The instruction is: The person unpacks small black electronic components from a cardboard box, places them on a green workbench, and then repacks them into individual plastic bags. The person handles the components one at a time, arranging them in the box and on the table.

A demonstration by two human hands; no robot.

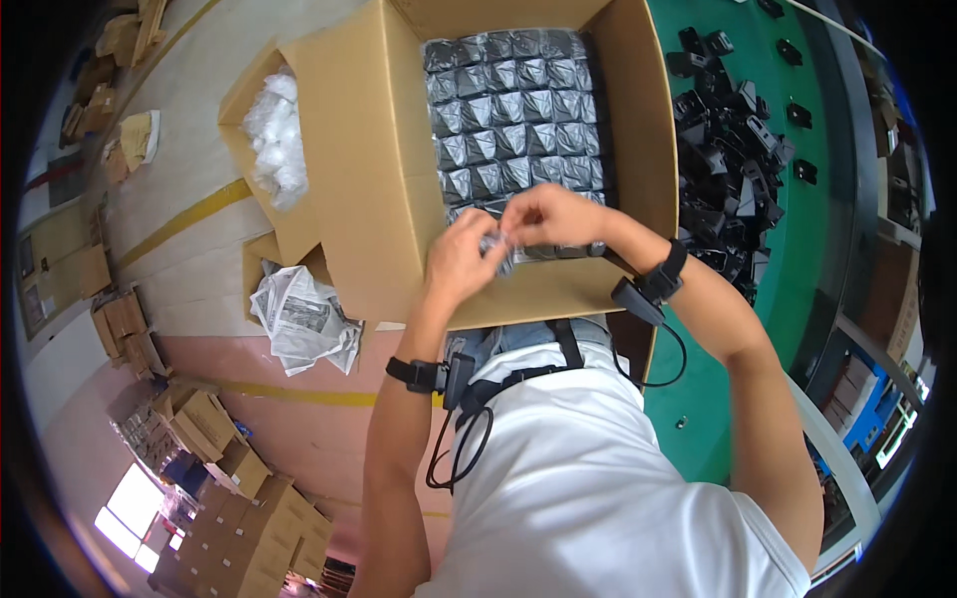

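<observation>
Close together over the near end of a large open cardboard box (379,130), my two hands meet at a small plastic-wrapped dark part (503,261). My left hand (462,254) is closed on its left side. With thumb and fingertips, my right hand (555,215) pinches the top of the clear wrap. Fingers cover much of the part, so its exact kind cannot be made out. Below them, rows of plastic-wrapped black pieces (513,110) fill the box, packed side by side. My hands and forearms hide part of the nearest row.
A green work surface (713,409) on the right bears a heap of loose black parts (728,164). To the left, one smaller carton holds clear plastic bags (279,140) and another has crumpled white plastic (304,319). Stacked cartons (234,528) stand at lower left.
</observation>
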